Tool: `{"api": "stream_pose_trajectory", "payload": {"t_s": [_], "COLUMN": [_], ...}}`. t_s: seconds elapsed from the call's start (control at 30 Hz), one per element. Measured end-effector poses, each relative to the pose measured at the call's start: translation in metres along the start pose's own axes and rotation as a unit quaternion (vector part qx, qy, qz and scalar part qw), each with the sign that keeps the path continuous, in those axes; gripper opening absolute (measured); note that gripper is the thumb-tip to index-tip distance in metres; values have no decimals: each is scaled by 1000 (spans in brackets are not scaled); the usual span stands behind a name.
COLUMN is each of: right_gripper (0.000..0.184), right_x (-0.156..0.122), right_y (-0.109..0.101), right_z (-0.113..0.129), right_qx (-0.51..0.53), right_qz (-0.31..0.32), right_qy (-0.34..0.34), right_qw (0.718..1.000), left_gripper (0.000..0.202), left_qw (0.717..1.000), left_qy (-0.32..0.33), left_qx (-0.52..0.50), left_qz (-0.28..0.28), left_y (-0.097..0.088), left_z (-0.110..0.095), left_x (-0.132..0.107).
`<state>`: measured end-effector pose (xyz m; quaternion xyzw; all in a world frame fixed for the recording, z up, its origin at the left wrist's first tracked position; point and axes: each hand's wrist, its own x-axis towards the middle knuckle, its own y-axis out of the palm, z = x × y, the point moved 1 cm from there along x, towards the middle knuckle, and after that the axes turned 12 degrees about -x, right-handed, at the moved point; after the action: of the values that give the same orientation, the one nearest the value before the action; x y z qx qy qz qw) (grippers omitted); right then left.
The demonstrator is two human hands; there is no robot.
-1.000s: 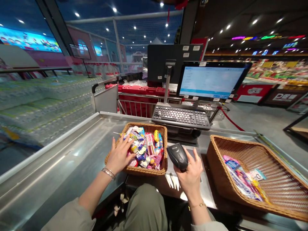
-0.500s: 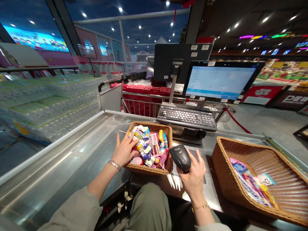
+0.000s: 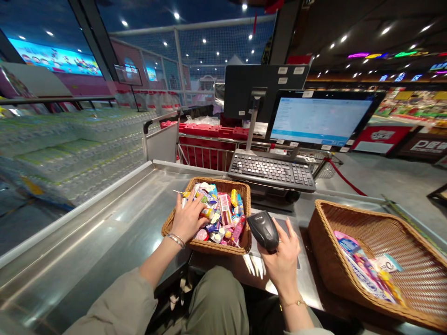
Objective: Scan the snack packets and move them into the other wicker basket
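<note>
My left hand (image 3: 188, 216) lies over the left part of a small wicker basket (image 3: 249, 209), its fingers spread on top of the sweets. Nothing is clearly gripped there; what lies under the palm is hidden. Small packets of sweets (image 3: 225, 209) in many colours fill this basket, a pink tube (image 3: 239, 230) and a yellow packet (image 3: 233, 197) among them. With its fingers wrapped round the handle, my right hand (image 3: 282, 258) holds a black barcode scanner (image 3: 264, 230) just right of the basket.
A larger wicker basket (image 3: 324, 251) on the right holds a few packets (image 3: 366, 272). Behind stand a keyboard (image 3: 272, 167) and a lit screen (image 3: 316, 118). The steel counter (image 3: 115, 223) has a raised edge; a shopping trolley (image 3: 206, 151) stands beyond it.
My left hand has shifted slightly to the right and further over the sweets. My right hand and the scanner have barely moved.
</note>
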<state>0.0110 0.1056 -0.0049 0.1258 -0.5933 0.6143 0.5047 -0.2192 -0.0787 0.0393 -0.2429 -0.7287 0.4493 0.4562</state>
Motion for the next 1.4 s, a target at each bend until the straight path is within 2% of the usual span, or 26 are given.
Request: {"api": "stream_pose_trajectory", "payload": {"t_s": [0.23, 0.63, 0.83, 0.97, 1.13, 1.4], "right_gripper": [22, 27, 26, 28, 28, 25], "right_x": [1, -1, -3, -4, -4, -3], "right_y": [-1, 0, 2, 2, 1, -1], "right_z": [0, 1, 0, 0, 1, 1], "right_qx": [0, -4, -3, -2, -3, -6], "right_qz": [-3, -3, 5, 2, 1, -9], "right_qy": [-4, -2, -3, -5, -2, -2], "right_qw": [1000, 1000, 1000, 1000, 1000, 1000], "left_gripper": [27, 49, 51, 54, 49, 34], "left_qw": [1000, 1000, 999, 999, 998, 999], "left_qy": [6, -6, -23, -39, -51, -37], "left_qx": [-11, -2, 3, 6, 7, 12], "left_qz": [-3, 23, 29, 35, 34, -3], "left_y": [4, 1, -2, -3, -3, -3], "left_z": [-13, 11, 22, 23, 16, 9], "left_x": [3, -10, -13, -11, -9, -7]}}
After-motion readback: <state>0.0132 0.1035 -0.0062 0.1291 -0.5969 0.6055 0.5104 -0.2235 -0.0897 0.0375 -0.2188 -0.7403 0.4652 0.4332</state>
